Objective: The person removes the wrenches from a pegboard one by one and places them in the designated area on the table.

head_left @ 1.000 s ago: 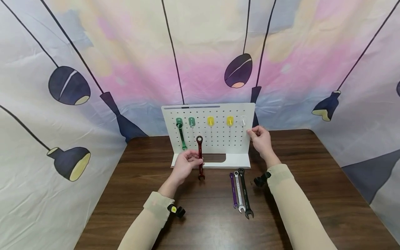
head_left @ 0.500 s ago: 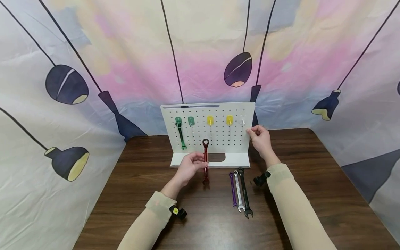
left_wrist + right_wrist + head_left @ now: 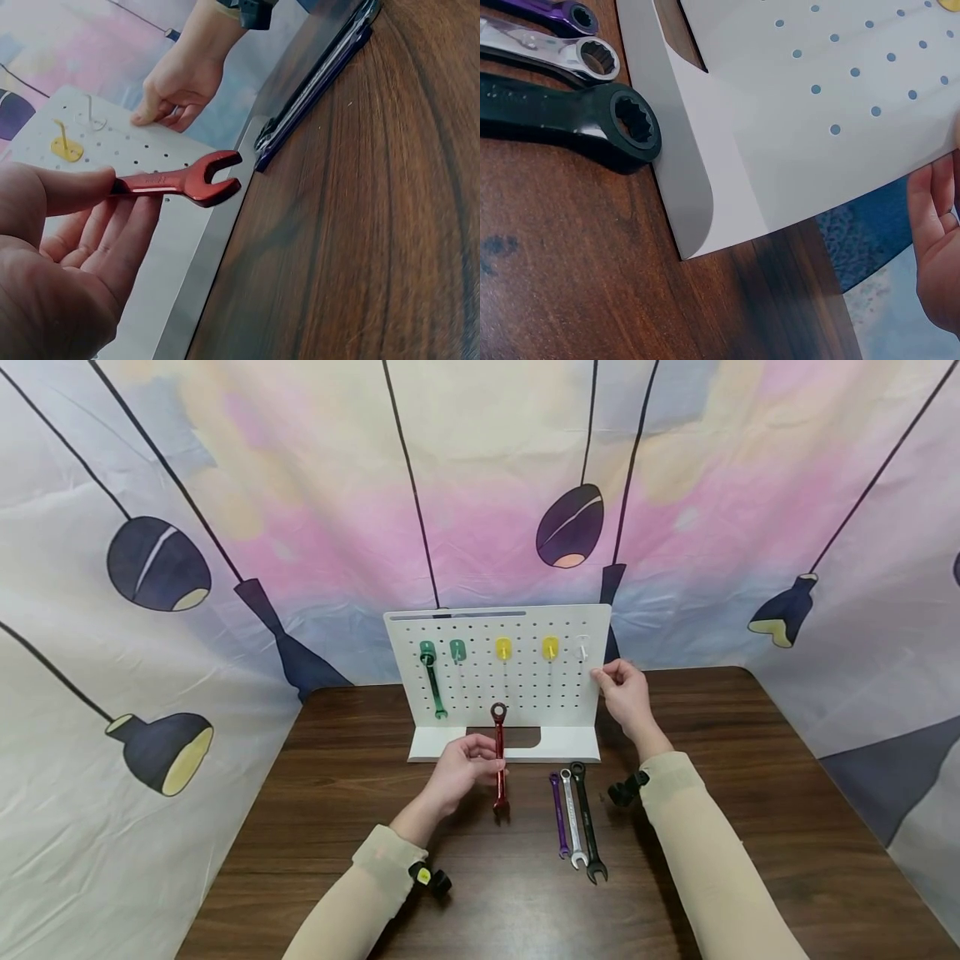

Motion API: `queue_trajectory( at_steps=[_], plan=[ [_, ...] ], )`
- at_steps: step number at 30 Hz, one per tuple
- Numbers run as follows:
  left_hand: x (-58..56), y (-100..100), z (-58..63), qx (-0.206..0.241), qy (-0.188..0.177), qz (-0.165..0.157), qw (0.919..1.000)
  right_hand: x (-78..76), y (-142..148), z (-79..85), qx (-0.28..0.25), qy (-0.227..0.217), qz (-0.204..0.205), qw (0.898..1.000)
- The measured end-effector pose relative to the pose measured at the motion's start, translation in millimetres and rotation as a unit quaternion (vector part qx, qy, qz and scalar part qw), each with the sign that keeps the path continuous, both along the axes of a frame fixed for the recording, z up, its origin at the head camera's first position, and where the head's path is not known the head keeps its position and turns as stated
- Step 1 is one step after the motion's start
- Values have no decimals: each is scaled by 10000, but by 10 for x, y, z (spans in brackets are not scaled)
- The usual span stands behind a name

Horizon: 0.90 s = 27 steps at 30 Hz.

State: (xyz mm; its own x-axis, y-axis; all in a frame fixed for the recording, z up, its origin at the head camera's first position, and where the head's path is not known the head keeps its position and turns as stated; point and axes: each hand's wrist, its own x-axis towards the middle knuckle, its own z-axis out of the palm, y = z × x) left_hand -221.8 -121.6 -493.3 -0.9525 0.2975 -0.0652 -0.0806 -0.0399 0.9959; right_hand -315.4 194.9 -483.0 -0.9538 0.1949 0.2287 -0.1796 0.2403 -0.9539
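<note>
My left hand (image 3: pixel 459 775) pinches a red combination wrench (image 3: pixel 500 739) between thumb and fingers, in front of the white pegboard (image 3: pixel 480 689). The wrench stands nearly upright, ring end up; its open end (image 3: pixel 214 180) points away from the fingers in the left wrist view. At the board's right edge, my right hand (image 3: pixel 628 700) holds on with thumb and fingers; part of that hand is cut off in the right wrist view. A green wrench (image 3: pixel 434 687) hangs from the leftmost hook (image 3: pixel 427 648). Another green hook (image 3: pixel 458 650) has nothing hanging on it.
Two yellow hooks (image 3: pixel 503 649) and a clear hook (image 3: pixel 582 648) are on the board. Purple (image 3: pixel 559 817), silver (image 3: pixel 573 820) and black (image 3: pixel 588 822) wrenches lie side by side on the brown table (image 3: pixel 517 902), before the board's base. A printed cloth (image 3: pixel 315 527) hangs behind.
My left hand has carried the red wrench to the right and lower, nearer to me. The right hand has stayed at the board's edge.
</note>
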Motion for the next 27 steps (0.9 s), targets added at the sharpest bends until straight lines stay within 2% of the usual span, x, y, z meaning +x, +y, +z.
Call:
queue_trajectory(
  at_steps=[7, 15, 27],
  plan=[
    [3, 36, -50, -186, -51, -24, 9998, 1, -6, 5, 30, -33, -1, 10000],
    [62, 104, -36, -250, -227, -81, 9994, -3, -2, 6, -21, 2, -8, 10000],
    [114, 215, -138, -396, -368, -490, 9973, -4, 7, 1, -30, -29, 47, 10000]
  ],
)
